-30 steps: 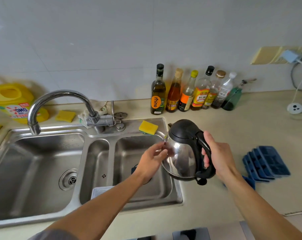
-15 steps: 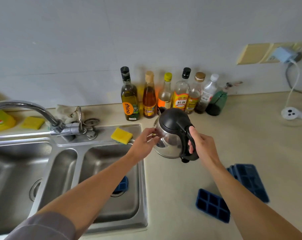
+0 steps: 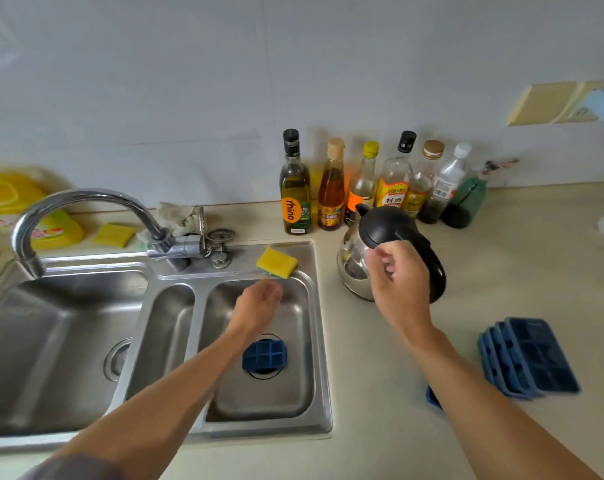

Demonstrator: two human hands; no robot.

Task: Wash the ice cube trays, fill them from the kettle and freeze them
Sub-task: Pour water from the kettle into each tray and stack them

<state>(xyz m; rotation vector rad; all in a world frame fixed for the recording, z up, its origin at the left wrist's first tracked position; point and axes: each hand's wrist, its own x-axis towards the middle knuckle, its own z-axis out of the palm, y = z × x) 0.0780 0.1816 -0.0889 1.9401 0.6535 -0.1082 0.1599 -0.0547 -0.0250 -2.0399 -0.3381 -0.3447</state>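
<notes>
The steel kettle with a black lid and handle (image 3: 383, 226) is standing on the beige counter (image 3: 373, 368), just beside the steel sink's right rim (image 3: 323, 341). The right hand (image 3: 399, 282) is hovering in front of it, fingers curled; I cannot tell whether it is gripping the handle. The left hand (image 3: 259, 306), blurred and relaxed, is hanging over the right basin, holding nothing. One blue ice cube tray (image 3: 264, 356) is lying on the drain, and stacked blue trays (image 3: 532, 358) are sitting near the counter's right side. Another blue tray (image 3: 433, 398) is peeking from behind the right forearm.
</notes>
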